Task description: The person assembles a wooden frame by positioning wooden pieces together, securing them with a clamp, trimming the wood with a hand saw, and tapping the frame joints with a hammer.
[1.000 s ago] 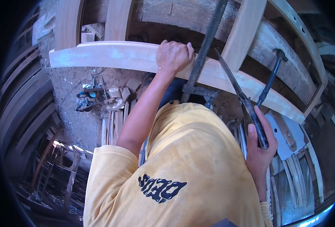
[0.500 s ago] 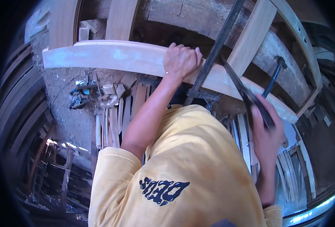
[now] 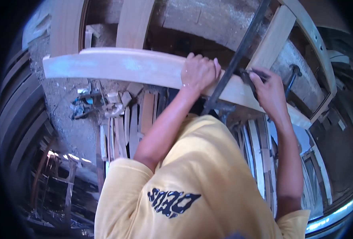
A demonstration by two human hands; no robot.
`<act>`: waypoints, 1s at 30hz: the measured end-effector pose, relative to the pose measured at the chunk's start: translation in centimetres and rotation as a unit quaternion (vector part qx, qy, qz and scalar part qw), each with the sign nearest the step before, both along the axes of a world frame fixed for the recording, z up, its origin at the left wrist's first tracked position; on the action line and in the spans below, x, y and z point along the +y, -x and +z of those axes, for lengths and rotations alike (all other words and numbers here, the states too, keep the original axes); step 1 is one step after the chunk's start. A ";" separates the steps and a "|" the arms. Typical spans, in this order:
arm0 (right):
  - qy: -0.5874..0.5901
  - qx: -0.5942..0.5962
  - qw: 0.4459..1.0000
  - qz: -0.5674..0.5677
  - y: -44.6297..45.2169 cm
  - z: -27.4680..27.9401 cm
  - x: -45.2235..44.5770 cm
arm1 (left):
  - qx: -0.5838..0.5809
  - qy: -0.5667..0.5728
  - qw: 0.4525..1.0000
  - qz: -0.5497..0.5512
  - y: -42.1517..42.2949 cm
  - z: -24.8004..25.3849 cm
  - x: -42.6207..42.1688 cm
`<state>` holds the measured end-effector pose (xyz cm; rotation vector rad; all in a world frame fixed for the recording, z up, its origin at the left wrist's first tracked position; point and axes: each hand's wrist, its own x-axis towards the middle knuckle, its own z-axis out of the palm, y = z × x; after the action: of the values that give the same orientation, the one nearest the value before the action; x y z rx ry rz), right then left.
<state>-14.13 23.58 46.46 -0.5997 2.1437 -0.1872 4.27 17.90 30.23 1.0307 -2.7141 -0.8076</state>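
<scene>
My left hand [image 3: 200,72] is closed over the top edge of a pale wooden rail [image 3: 116,65], just left of a long dark metal clamp bar [image 3: 240,51]. Right of that bar, my right hand [image 3: 268,88] is wrapped round the dark handle of a saw-like tool [image 3: 251,81], close to where an upright slat [image 3: 272,40] meets the rail. Most of the tool is hidden by the hand, and its blade cannot be made out clearly.
A second clamp [image 3: 294,75] stands at the frame's right. Below the rail lie a power tool [image 3: 85,104], wood offcuts [image 3: 114,104] and long strips [image 3: 146,113]. Curved boards [image 3: 21,103] are stacked at the far left.
My right hand has moved up and forward to the rail with the tool, whose long blade showed before. My left hand still grips the rail; the view has shifted slightly.
</scene>
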 end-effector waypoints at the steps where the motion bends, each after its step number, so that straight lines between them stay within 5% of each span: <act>1: 0.010 -0.017 0.998 -0.055 0.2 0.4 1.7 | -0.028 0.000 1.000 -0.003 0.0 0.1 0.1; 7: 0.065 -0.035 0.995 -0.069 -1.5 1.1 4.6 | -0.011 -0.015 1.000 0.012 -0.2 0.1 -0.1; 11: -0.011 -0.064 0.993 -0.100 -0.3 1.4 2.5 | -0.008 -0.020 1.000 0.009 -0.2 0.0 0.4; 13: 0.019 -0.047 0.998 -0.028 -0.2 0.9 4.2 | 0.009 -0.007 1.000 0.014 -0.1 0.3 0.0; 17: 0.012 -0.069 0.992 -0.108 -0.9 2.2 4.4 | -0.008 -0.021 1.000 0.006 0.0 0.7 -0.1; 20: -0.101 -0.093 0.964 -0.226 0.0 2.4 3.7 | -0.016 -0.009 1.000 0.008 0.1 0.1 0.1; 22: 0.041 -0.078 0.993 -0.084 0.0 2.2 5.0 | -0.016 -0.017 1.000 0.004 -0.1 0.1 0.2; 25: 0.075 0.010 0.995 -0.071 -3.8 2.4 6.8 | -0.019 -0.011 1.000 0.003 0.0 0.2 0.2; 30: 0.055 -0.014 0.994 -0.092 -1.7 1.6 6.1 | -0.018 -0.009 1.000 -0.010 0.1 0.4 0.4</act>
<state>-12.45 29.64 48.10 -0.4592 2.1713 -0.4156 4.14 18.33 30.61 1.0332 -2.7554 -0.8259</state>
